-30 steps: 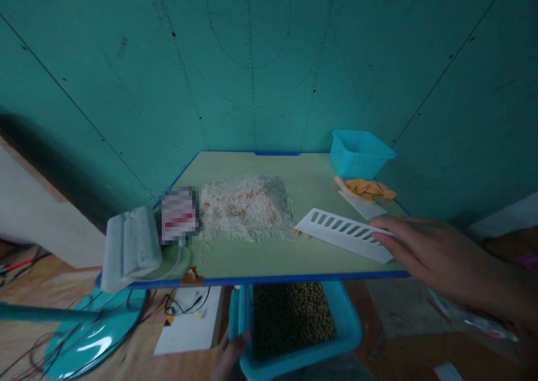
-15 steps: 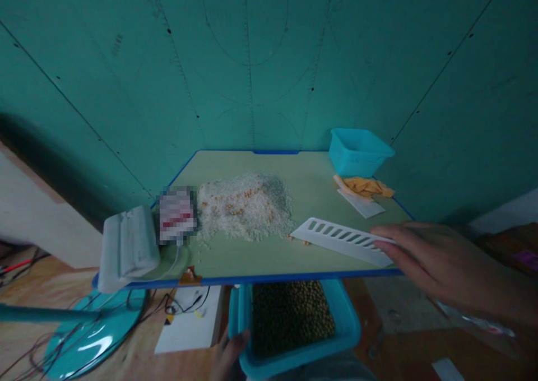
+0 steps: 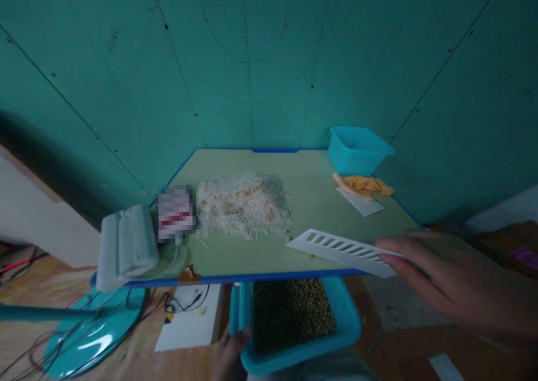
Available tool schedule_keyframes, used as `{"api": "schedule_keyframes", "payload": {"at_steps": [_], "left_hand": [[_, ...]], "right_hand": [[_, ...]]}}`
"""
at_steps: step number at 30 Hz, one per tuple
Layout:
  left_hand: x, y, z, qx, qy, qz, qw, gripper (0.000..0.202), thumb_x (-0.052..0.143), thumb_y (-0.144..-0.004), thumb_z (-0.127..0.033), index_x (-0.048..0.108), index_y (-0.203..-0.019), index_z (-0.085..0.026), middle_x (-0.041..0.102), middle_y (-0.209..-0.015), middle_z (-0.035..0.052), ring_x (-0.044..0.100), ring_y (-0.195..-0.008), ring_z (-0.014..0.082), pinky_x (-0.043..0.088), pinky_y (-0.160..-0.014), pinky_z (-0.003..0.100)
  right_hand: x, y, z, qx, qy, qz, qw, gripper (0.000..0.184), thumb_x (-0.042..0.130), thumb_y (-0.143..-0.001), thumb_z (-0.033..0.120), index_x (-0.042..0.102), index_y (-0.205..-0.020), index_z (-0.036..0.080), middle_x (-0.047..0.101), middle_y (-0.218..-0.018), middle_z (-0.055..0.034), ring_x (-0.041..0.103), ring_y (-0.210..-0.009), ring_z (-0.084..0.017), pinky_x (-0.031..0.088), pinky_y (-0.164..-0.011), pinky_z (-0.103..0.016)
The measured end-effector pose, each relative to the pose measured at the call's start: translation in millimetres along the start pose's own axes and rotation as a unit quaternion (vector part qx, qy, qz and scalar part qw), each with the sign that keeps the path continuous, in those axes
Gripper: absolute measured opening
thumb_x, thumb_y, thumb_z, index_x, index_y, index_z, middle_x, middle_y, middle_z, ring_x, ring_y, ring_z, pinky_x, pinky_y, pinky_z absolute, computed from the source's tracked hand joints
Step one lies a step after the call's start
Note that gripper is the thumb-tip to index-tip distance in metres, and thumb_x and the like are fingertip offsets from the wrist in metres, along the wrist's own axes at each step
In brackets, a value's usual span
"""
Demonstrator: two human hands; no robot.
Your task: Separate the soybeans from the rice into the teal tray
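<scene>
My right hand (image 3: 437,274) grips one end of a white slotted scraper (image 3: 342,250) that lies low over the front right of the pale green table (image 3: 311,201). A heap of white rice mixed with a few yellow beans (image 3: 246,204) lies left of the scraper's far tip. Below the front edge, my left hand (image 3: 229,356) holds the near left corner of a blue tub (image 3: 294,325) full of greenish beans. Only the thumb and part of that hand show.
An empty blue tub (image 3: 357,151) stands at the back right with an orange cloth (image 3: 365,185) and a white card before it. A folded grey cloth (image 3: 124,246) and a blurred packet (image 3: 174,215) sit at the front left. Cables and a teal round base (image 3: 92,336) lie on the floor.
The scraper has slid towards the table's front edge and a little left with my right hand, dragging a few beans. The left hand and bean tub stay put.
</scene>
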State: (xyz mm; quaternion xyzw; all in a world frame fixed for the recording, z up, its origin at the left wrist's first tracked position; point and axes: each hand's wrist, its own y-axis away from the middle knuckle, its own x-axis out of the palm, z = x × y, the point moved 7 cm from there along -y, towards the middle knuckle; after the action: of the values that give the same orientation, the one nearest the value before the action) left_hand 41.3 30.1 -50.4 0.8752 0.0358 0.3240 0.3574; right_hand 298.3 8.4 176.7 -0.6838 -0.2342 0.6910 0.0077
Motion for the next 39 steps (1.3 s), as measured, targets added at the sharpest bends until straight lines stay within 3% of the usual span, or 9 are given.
{"api": "schedule_keyframes", "payload": {"at_steps": [3, 11, 19, 26, 33, 39], "left_hand": [[-0.8, -1.8, 2.2, -0.007, 0.005, 0.011, 1.0, 0.045, 0.075, -0.054, -0.03, 0.068, -0.097, -0.022, 0.076, -0.085, 0.0036, 0.057, -0.106, 0.0342, 0.052, -0.079, 0.039], [-4.4, -2.5, 4.1, -0.013, 0.005, 0.004, 1.0, 0.04, 0.075, -0.054, -0.028, 0.069, -0.093, -0.022, 0.077, -0.081, 0.0035, 0.057, -0.105, 0.0357, 0.051, -0.081, 0.042], [-0.4, 0.0, -3.2, 0.044, -0.009, 0.009, 0.999, 0.046, 0.074, -0.055, -0.025, 0.069, -0.1, -0.018, 0.076, -0.076, 0.006, 0.058, -0.103, 0.0373, 0.05, -0.082, 0.043], [9.1, 6.1, -7.9, 0.056, -0.011, 0.02, 0.998, 0.044, 0.073, -0.056, -0.027, 0.069, -0.098, -0.016, 0.077, -0.075, 0.0068, 0.064, -0.091, 0.0369, 0.052, -0.077, 0.043], [0.3, 3.7, -1.4, 0.014, -0.027, 0.004, 1.0, 0.051, 0.072, -0.057, -0.03, 0.063, -0.107, -0.021, 0.076, -0.086, 0.0032, 0.056, -0.107, 0.0337, 0.055, -0.073, 0.037], [-3.0, -4.1, 1.6, 0.02, 0.004, 0.04, 0.999, 0.04, 0.07, -0.061, -0.026, 0.067, -0.1, -0.018, 0.076, -0.087, 0.0064, 0.056, -0.108, 0.0355, 0.052, -0.08, 0.042]], "right_hand": [[1.6, 0.1, -1.1, -0.006, -0.008, 0.018, 1.0, 0.021, 0.033, -0.088, 0.022, 0.054, -0.093, 0.022, 0.066, -0.073, -0.0053, 0.063, -0.063, -0.021, 0.049, -0.052, -0.032], [5.1, -6.3, -17.3, -0.013, 0.043, -0.005, 0.999, 0.024, 0.033, -0.089, 0.022, 0.055, -0.097, 0.016, 0.068, -0.081, -0.0103, 0.065, -0.067, -0.023, 0.049, -0.056, -0.035], [6.2, -6.3, -12.2, -0.016, 0.017, 0.0, 1.0, 0.023, 0.033, -0.089, 0.022, 0.055, -0.093, 0.018, 0.066, -0.076, -0.0072, 0.063, -0.065, -0.021, 0.047, -0.055, -0.032], [10.6, -12.6, -6.8, -0.019, 0.011, 0.022, 1.0, 0.021, 0.034, -0.089, 0.024, 0.054, -0.096, 0.02, 0.063, -0.072, -0.0044, 0.06, -0.063, -0.018, 0.044, -0.054, -0.029], [8.6, -15.0, -3.5, -0.038, 0.023, 0.004, 0.999, 0.021, 0.034, -0.089, 0.022, 0.055, -0.094, 0.02, 0.063, -0.071, -0.0044, 0.058, -0.061, -0.018, 0.042, -0.053, -0.029], [11.3, -18.0, -5.9, -0.04, 0.025, -0.005, 0.999, 0.022, 0.033, -0.09, 0.023, 0.054, -0.096, 0.019, 0.063, -0.074, -0.0058, 0.059, -0.063, -0.019, 0.041, -0.053, -0.03]]}}
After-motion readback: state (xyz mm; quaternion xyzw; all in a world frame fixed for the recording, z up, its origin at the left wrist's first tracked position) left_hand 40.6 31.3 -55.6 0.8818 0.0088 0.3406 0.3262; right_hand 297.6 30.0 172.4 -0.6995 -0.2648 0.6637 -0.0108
